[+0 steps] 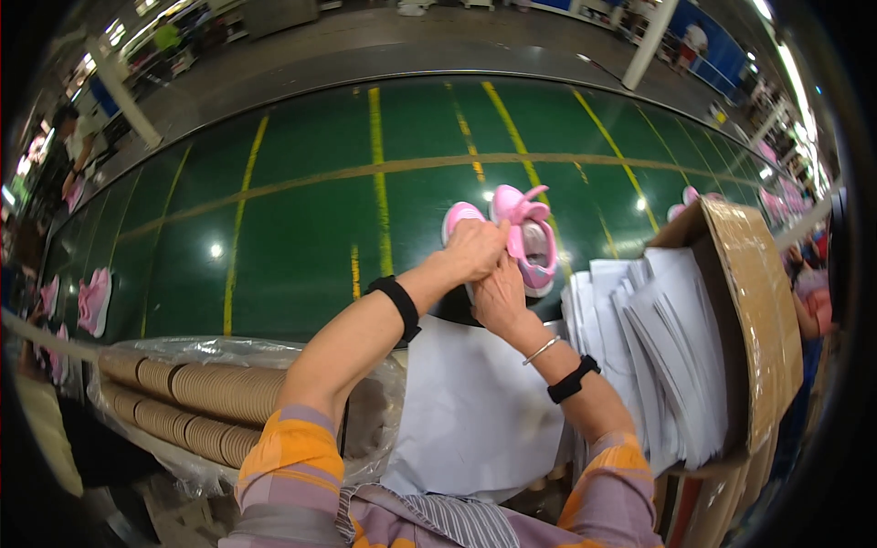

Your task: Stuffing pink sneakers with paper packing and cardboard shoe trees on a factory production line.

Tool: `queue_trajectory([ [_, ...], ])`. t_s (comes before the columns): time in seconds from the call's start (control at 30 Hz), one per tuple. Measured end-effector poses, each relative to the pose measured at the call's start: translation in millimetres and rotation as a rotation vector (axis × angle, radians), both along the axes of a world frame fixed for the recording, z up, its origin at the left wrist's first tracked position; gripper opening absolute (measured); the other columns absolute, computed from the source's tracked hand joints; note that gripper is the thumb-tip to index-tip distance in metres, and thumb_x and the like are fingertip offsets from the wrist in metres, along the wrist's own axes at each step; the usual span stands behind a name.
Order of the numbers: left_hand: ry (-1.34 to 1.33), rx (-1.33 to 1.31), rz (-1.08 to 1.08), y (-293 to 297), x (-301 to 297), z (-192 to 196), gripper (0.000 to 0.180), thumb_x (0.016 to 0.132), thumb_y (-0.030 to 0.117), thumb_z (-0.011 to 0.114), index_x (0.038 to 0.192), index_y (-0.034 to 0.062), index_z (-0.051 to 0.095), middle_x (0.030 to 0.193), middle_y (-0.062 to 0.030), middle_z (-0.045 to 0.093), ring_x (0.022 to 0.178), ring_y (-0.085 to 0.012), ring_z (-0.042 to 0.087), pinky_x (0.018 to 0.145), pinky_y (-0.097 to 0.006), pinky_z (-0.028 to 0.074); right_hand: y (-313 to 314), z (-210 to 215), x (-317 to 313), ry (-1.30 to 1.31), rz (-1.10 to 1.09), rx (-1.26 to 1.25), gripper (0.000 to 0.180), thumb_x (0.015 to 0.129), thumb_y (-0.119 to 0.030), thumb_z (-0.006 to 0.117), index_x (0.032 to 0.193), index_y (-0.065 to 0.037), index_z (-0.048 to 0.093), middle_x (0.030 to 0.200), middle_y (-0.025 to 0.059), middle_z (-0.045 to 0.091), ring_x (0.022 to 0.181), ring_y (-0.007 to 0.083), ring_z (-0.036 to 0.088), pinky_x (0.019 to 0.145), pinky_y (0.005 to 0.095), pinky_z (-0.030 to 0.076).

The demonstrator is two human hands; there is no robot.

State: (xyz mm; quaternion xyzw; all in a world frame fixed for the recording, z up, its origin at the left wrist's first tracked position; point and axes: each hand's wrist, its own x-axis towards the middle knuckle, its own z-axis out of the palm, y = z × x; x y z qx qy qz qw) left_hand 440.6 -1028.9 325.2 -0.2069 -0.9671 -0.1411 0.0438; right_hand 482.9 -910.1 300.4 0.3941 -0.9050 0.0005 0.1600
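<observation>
Belt (301, 247): green, yellow-lined; ran crosswise in front of the person.

Carton (767, 310): brown; stood on the near side of the belt, at the right, holding white papers (658, 338).

Bag (375, 438): clear plastic; lay at the left on the near side, around brown ribbed rolls (219, 393).

Sheet (475, 402): white; lay below the forearms, between bag and carton.

Right shoe (539, 242): pink; sat upright on the belt, just to the right of both hands. Its long axis ran away from the person, toe far and slightly left, heel near.

Left shoe (461, 215): pink; toe visible beyond the left hand, the remainder mostly covered.

Left hand (475, 248): lay over the left shoe, fingertips by the near edge of the right shoe's bow (525, 210).

Right hand (501, 290): lay beside the right shoe's left flank, the nearer of the two to its heel. Both hands met with fingers drawn in narrow; what they pinched, if anything, could not be told, as the knuckles hid it.

Bangle (541, 351): silvery; encircled the right wrist.
</observation>
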Motion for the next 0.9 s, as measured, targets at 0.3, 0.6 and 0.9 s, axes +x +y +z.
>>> queue_trajectory([
  [0.3,0.252,0.146,0.028,34,-26,-45,0.014,0.071,0.018,0.058,0.069,0.008,0.067,0.071,-0.014,0.065,0.066,-0.0271,0.066,0.056,-0.04,0.051,24,-32,-36,-0.33,-0.018,0.087,0.064,0.064,-0.02,0.07,0.124,-0.006,0.051,0.124,0.0136,0.054,0.117,0.0311,0.049,0.096,0.0393,0.041],
  [0.6,-0.062,0.918,-0.125,19,142,161,0.019,0.062,-0.001,0.06,0.077,0.0109,0.06,0.088,-0.0098,0.062,0.088,-0.036,0.058,0.097,-0.052,0.032,-1,11,-12,-0.413,0.121,-0.24,0.064,0.062,-0.012,0.073,0.121,-0.003,0.05,0.121,0.0154,0.053,0.115,0.0338,0.049,0.096,0.0384,0.039],
  [0.9,0.093,0.931,-0.671,-48,319,253,0.021,0.066,-0.003,0.055,0.087,-0.0012,0.059,0.076,-0.0132,0.061,0.065,-0.0281,0.058,0.052,-0.036,0.047,-28,49,118,-0.43,0.359,-0.661,0.062,0.06,-0.006,0.075,0.116,-0.001,0.049,0.115,0.0171,0.052,0.109,0.0366,0.049,0.094,0.0391,0.039],
])
